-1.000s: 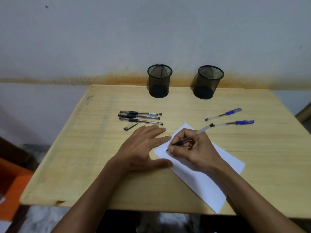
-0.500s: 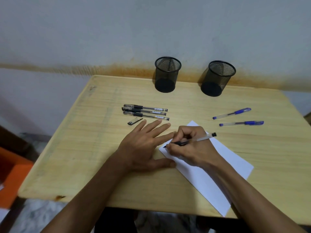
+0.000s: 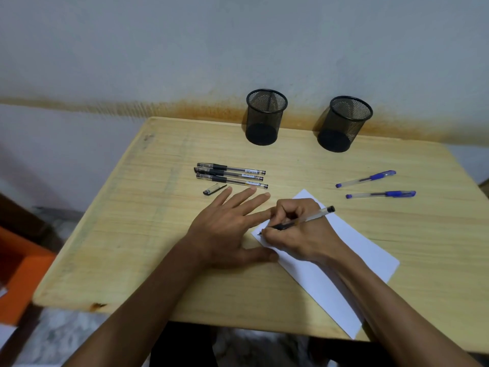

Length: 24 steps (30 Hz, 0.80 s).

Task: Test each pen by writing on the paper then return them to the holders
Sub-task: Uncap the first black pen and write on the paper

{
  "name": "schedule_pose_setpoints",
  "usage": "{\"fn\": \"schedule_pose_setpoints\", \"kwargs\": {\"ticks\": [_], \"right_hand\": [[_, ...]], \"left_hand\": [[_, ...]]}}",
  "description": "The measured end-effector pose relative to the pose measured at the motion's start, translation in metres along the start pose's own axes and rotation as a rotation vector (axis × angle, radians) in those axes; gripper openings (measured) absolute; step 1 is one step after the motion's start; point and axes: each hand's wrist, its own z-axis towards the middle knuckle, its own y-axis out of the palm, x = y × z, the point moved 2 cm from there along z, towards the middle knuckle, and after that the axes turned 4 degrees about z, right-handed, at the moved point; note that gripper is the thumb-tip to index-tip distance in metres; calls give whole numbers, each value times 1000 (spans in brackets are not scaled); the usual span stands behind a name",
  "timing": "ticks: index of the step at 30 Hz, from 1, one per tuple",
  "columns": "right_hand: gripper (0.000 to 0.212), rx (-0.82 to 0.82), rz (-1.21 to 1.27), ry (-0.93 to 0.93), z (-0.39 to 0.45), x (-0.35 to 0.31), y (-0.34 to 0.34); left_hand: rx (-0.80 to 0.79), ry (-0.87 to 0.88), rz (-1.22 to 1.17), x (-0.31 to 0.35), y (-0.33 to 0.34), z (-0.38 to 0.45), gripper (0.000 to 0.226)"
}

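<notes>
The right hand [image 3: 299,231] grasps a black pen [image 3: 299,221] in a writing grip, and the tip of the pen touches the near left corner of the white paper [image 3: 344,263], which lies on the table [image 3: 132,247]. The long axis of this pen goes from the tip, low on the left, up to its end on the right, so the end points away toward the far right of the table. The left hand [image 3: 225,231] lies flat beside it with straight, spread fingers; it holds nothing and seems to press on the table at the left edge of the paper. I think the pen is being tested now, and after that it must go to a holder. The left holder [image 3: 266,117] and the right holder [image 3: 344,124] stand upright at the far edge of the table, well apart from both hands, and I can see no pen in either of them. The right holder lies more in the direction of the writing hand, so this hand is probably the nearer one for the return. Three capped black pens [image 3: 231,174] lie side by side, near the fingertips of the left hand, with a loose black cap [image 3: 213,189] just beside them. Two blue pens [image 3: 373,185] lie to the right, beyond the paper.
</notes>
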Motion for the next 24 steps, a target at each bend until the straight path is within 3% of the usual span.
{"fn": "schedule_pose_setpoints", "kwargs": {"ticks": [24], "right_hand": [[18, 52, 3, -24, -5, 0, -1]], "left_hand": [[-82, -14, -2, 1, -2, 2, 93]]}}
